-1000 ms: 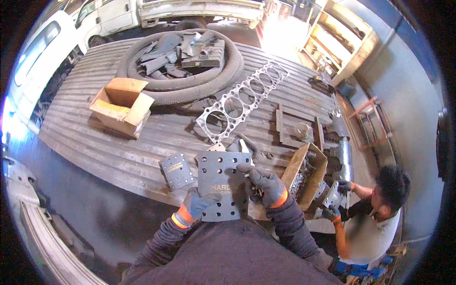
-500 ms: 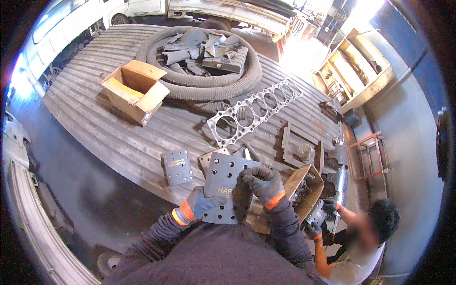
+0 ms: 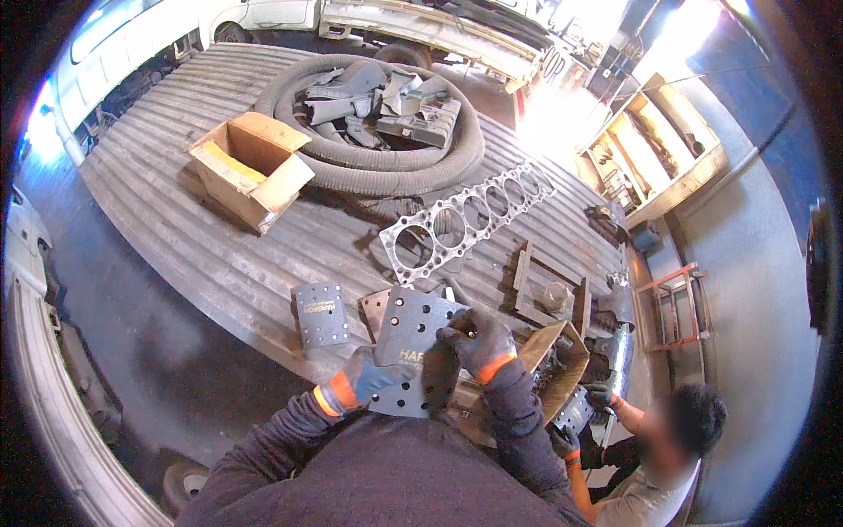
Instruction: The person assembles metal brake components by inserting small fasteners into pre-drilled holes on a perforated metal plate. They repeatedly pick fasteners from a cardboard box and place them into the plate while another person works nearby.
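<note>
A dark grey brake lining (image 3: 406, 327) with rows of round holes and gold lettering is upright in front of me. My left hand (image 3: 373, 379), in a grey-blue glove with an orange cuff, grips its lower left part. At the upper right edge, the gloved fingers of my right hand (image 3: 479, 341) are pinched together over the lining's holes. Whatever lies between those fingertips is too small to make out. Left of it, another brake lining (image 3: 320, 314) lies on the ribbed bed. A brownish drilled plate (image 3: 375, 307) shows partly behind the held one.
On the ribbed metal bed (image 3: 176, 176) lie an open cardboard box (image 3: 250, 171), a coiled hose (image 3: 386, 180) around dark plastic pieces, and a cylinder head gasket (image 3: 465, 224). A metal frame (image 3: 553, 294) and a parts box (image 3: 555, 369) stand right. A co-worker (image 3: 654, 457) handles another lining.
The view has shifted slightly. My left hand keeps its grip on the brake lining, while my right fingers stay pinched at its upper right edge. The co-worker's hands sit slightly lower in view.
</note>
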